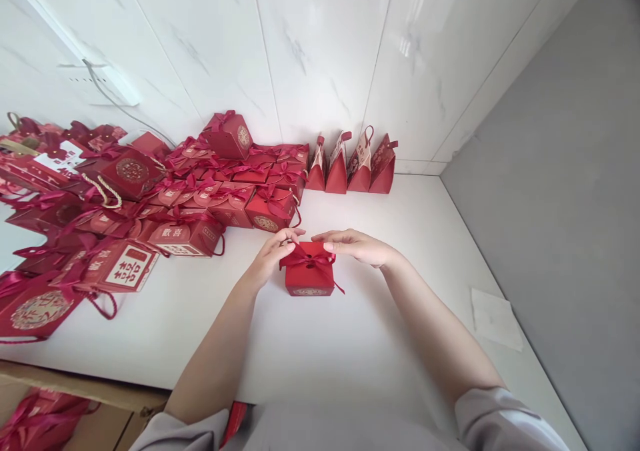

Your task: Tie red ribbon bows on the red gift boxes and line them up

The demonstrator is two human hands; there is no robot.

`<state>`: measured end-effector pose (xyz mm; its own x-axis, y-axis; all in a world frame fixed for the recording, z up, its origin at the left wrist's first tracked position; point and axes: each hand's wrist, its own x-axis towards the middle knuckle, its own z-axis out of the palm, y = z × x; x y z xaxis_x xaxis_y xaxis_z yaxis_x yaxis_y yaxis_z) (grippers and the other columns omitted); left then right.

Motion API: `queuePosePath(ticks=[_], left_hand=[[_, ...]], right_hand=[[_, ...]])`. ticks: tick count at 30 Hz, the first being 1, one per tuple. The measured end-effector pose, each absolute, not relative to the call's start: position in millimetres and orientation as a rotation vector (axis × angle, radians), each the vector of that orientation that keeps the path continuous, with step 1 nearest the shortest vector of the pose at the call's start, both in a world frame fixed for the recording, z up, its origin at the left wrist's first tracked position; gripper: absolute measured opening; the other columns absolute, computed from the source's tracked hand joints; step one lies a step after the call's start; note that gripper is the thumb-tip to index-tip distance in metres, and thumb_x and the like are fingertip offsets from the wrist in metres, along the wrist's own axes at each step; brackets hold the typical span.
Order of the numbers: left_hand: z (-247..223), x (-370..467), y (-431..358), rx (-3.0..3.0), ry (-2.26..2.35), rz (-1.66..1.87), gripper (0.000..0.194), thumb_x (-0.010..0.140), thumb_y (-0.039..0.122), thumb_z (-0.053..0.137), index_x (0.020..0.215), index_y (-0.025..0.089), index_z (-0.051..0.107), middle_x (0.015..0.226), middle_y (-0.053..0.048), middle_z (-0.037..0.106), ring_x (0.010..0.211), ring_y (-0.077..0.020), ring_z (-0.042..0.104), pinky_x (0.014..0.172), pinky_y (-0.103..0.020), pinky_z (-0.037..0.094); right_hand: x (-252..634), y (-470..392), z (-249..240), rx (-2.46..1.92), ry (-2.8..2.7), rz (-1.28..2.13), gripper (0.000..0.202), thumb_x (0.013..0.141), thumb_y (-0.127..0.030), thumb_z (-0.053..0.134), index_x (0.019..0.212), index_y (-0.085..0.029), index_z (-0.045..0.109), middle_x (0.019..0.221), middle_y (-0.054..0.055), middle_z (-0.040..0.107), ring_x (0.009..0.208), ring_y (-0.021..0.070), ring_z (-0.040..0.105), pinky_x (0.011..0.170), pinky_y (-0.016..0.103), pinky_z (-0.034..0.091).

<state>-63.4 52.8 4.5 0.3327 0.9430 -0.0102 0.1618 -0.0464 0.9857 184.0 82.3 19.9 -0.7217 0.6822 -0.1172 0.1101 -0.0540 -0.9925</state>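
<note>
A small red box (309, 278) with a ribbon bow on top stands upright on the white table (350, 344), in front of my body. My left hand (273, 254) is at the box's upper left corner, thumb and fingers apart, beside one end of the bow. At the upper right corner is my right hand (356, 247), its thumb over the top edge and its fingers stretched behind. Neither hand lifts the box. The far side of the box, where some fingertips lie, is partly hidden.
Many red gift boxes (229, 204) with ribbons crowd the table's left and back. Several triangular red boxes (337, 171) stand by the tiled wall. A white square sheet (496, 318) lies right. An open carton (100, 378) sits at lower left.
</note>
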Motion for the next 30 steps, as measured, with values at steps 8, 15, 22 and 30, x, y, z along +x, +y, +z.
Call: queuePosePath(ticks=[8,15,22,30], left_hand=[[14.1,-64.9,45.9,1.472,0.983,0.831,0.023,0.083,0.036,0.060,0.072,0.018,0.052,0.140,-0.006,0.049,0.119,-0.0300,0.054,0.081,-0.037,0.049],[10.5,-62.4,47.6,1.448,0.942,0.932,0.031,0.082,0.039,0.063,0.062,0.017,0.053,0.132,-0.009,0.054,0.133,-0.0334,0.043,0.105,-0.047,0.040],[8.5,-60.5,51.6,1.515,1.087,0.947,0.034,0.087,0.042,0.059,0.063,0.017,0.058,0.129,-0.009,0.056,0.129,-0.0282,0.047,0.109,-0.042,0.035],[17.0,-42.9,42.4,1.735,1.339,0.803,0.043,0.073,0.046,0.073,0.054,0.016,0.050,0.125,-0.007,0.057,0.105,-0.0246,0.062,0.089,-0.038,0.050]], right_hand=[[186.2,81.8,23.3,-0.894,-1.834,1.817,0.041,0.086,-0.058,0.059,0.104,-0.024,0.075,0.146,0.005,0.049,0.137,0.0306,0.039,0.115,0.043,0.026],[186.0,81.4,25.6,-0.665,-1.858,1.922,0.034,0.086,-0.051,0.063,0.087,-0.019,0.077,0.144,0.006,0.051,0.126,0.0286,0.052,0.108,0.040,0.037],[180.9,84.2,17.5,-0.696,-1.830,1.896,0.042,0.091,-0.052,0.056,0.118,-0.022,0.068,0.128,0.006,0.064,0.112,0.0235,0.057,0.100,0.038,0.040],[180.8,84.5,14.2,-0.746,-1.826,1.871,0.034,0.084,-0.049,0.064,0.071,-0.018,0.065,0.119,0.005,0.065,0.107,0.0226,0.057,0.093,0.035,0.042]])
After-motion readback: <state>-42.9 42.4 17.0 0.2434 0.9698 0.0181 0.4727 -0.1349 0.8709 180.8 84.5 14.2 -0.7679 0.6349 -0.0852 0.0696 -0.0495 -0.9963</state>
